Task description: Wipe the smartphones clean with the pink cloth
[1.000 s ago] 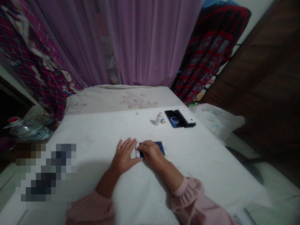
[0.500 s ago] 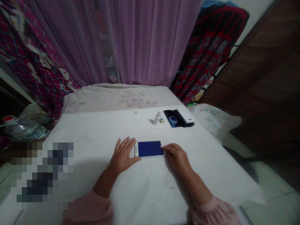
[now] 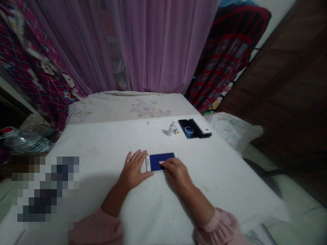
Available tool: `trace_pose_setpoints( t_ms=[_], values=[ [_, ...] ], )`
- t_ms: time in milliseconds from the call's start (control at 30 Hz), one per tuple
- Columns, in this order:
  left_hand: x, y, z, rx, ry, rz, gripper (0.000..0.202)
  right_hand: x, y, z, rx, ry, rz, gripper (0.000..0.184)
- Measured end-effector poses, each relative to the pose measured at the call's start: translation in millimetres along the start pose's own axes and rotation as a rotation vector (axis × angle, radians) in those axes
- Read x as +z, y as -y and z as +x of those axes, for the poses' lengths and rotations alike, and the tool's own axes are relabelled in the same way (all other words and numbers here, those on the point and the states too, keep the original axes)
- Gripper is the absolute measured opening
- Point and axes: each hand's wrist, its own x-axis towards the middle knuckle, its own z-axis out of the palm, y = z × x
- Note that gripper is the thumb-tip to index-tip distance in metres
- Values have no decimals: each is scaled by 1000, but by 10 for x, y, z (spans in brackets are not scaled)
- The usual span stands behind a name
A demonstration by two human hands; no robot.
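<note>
A white smartphone (image 3: pixel 155 162) with a blue screen lies flat and lengthwise on the white cloth. My left hand (image 3: pixel 133 170) is open at its left end, fingers spread, the thumb along the lower corner and the fingertips by the upper one. Over the right half of the screen, my right hand (image 3: pixel 176 172) is closed in a pinch. A small pale pink piece (image 3: pixel 161 163) pokes out from its fingertips against the screen; its material is too small to make out. The right end of the phone is partly hidden behind this hand.
Beyond the phone stand a small white spray bottle (image 3: pixel 171 129) and a little round item (image 3: pixel 176 130). To their right lie a dark blue phone (image 3: pixel 188 129) and a stack of phones (image 3: pixel 201 127). A tiny square (image 3: pixel 147 123) sits near the cloth's fold.
My right hand has slid left from the phone's right edge to the middle of the screen, the pink piece in its fingertips. My left hand and the phone have stayed in place.
</note>
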Motion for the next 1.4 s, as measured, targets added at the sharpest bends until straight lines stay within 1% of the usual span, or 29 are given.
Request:
trace_pose_setpoints(
  t_ms=[67, 167, 233, 300, 367, 433, 500, 600, 667, 733, 800, 867, 933, 967, 1000, 1067, 1200, 1267, 1333, 1400],
  values=[
    [-2, 8, -2, 10, 3, 1, 72, -92, -135, -51, 64, -49, -29, 34],
    [-1, 19, -6, 31, 7, 3, 72, -189, -323, -23, 215, -108, -116, 30],
    [1, 24, -9, 32, 7, 7, 71, -189, -371, 56, 289, -113, -171, 30],
    [5, 26, -10, 30, 1, 7, 70, -122, -332, 161, 311, -101, -198, 31],
    [9, 26, -9, 30, -6, 3, 70, 3, -207, 265, 289, -64, -200, 29],
    [11, 25, -7, 28, -12, 3, 69, 153, -22, 344, 242, -2, -190, 26],
    [11, 23, -5, 25, -16, 6, 68, 286, 177, 384, 183, 20, -168, 25],
    [7, 21, -6, 23, -19, 6, 67, 374, 373, 365, 110, 41, -127, 25],
    [3, 18, -10, 25, -18, 3, 67, 340, 372, 311, 87, 51, -107, 24],
    [-1, 12, -12, 21, -17, 2, 67, 244, 256, 241, 96, 40, -99, 26],
    [-5, 5, -11, 12, -14, 1, 68, 120, 65, 172, 151, -4, -117, 27],
    [-11, -4, -6, 3, -7, -2, 68, 13, -130, 125, 239, -85, -175, 28],
    [-18, -13, 1, -2, 8, -6, 68, -34, -256, 117, 282, -131, -245, 31],
    [-22, -17, 5, -4, 15, -6, 68, -28, -276, 130, 287, -139, -269, 32],
    [-24, -21, 8, -5, 20, -5, 68, -2, -265, 154, 285, -136, -281, 31],
    [-27, -28, 11, -7, 21, -1, 68, 100, -153, 227, 264, -113, -275, 28],
    [-24, -31, 9, -3, 2, 6, 66, 345, 252, 371, 135, -28, -223, 23],
    [-23, -27, 7, 1, 1, 4, 65, 408, 400, 392, 82, -1, -201, 22],
    [-25, -23, 5, 3, 6, 2, 66, 402, 428, 366, 59, 6, -187, 21],
    [-28, -22, 3, 0, 13, 4, 68, 330, 325, 304, 59, -3, -180, 21]
  ],
)
